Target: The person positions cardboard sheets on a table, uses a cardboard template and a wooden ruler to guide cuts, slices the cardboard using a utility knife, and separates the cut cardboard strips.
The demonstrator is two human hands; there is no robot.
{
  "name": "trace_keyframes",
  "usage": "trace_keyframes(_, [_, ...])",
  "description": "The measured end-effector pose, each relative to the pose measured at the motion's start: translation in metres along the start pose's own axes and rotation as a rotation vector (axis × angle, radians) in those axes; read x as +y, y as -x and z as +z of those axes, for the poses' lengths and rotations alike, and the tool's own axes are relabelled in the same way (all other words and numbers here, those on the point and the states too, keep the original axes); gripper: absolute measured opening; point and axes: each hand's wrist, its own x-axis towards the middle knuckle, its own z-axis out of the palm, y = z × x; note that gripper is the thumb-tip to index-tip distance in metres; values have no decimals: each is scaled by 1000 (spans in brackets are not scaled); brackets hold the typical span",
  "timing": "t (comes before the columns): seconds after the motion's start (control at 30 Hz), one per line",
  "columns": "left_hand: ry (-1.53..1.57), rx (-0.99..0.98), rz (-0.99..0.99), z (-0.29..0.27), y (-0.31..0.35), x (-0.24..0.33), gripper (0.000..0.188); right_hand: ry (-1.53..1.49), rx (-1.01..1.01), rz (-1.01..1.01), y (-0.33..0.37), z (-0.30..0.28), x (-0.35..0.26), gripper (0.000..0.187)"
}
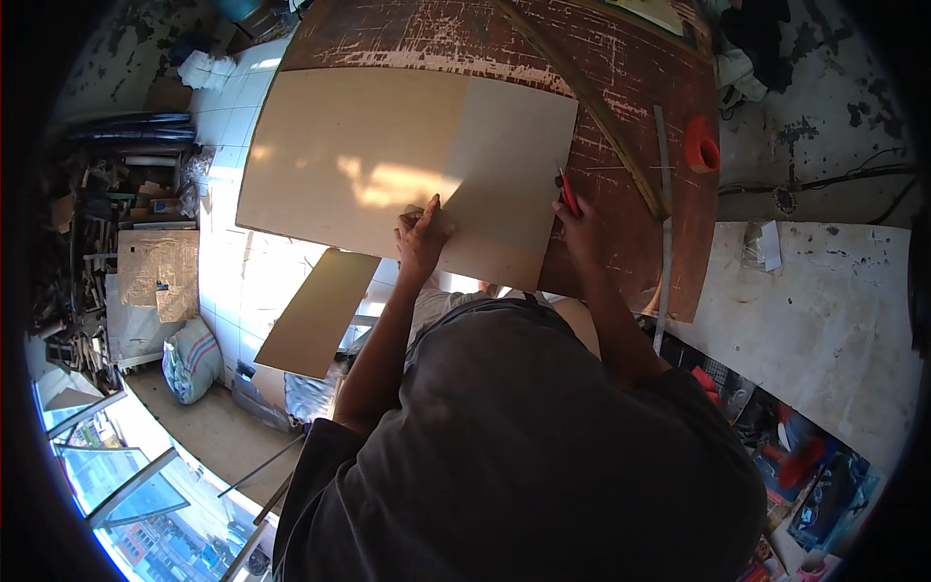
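A large flat board sheet (pixel 359 126), tan on its left part and greyer on its right, lies on a worn reddish-brown table (pixel 621 58). It overhangs the table's left and near sides. My left hand (pixel 422 241) rests on the sheet near its front edge, fingers apart and partly bent, the index finger pointing away from me. Just past the sheet's right edge, my right hand (pixel 580 228) is closed around a red utility knife (pixel 569 197). The knife's tip end points away from me, close to that edge.
Right of the sheet lie a long wooden strip (pixel 606 126), a metal ruler (pixel 665 155) and a red tape roll (pixel 701 145). A narrower tan board (pixel 318 315) sits lower at the left. A pale panel (pixel 805 301) stands at the right; stacked scraps (pixel 97 223) fill the far left.
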Motion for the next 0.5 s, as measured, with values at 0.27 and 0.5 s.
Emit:
trace_keyframes(0.27, [204, -1, 21, -9, 1, -10, 63, -59, 13, 67, 17, 3, -28, 32])
trace_keyframes(0.5, [115, 31, 129, -8, 6, -4, 56, -125, -93, 110, 1, -22, -30, 29])
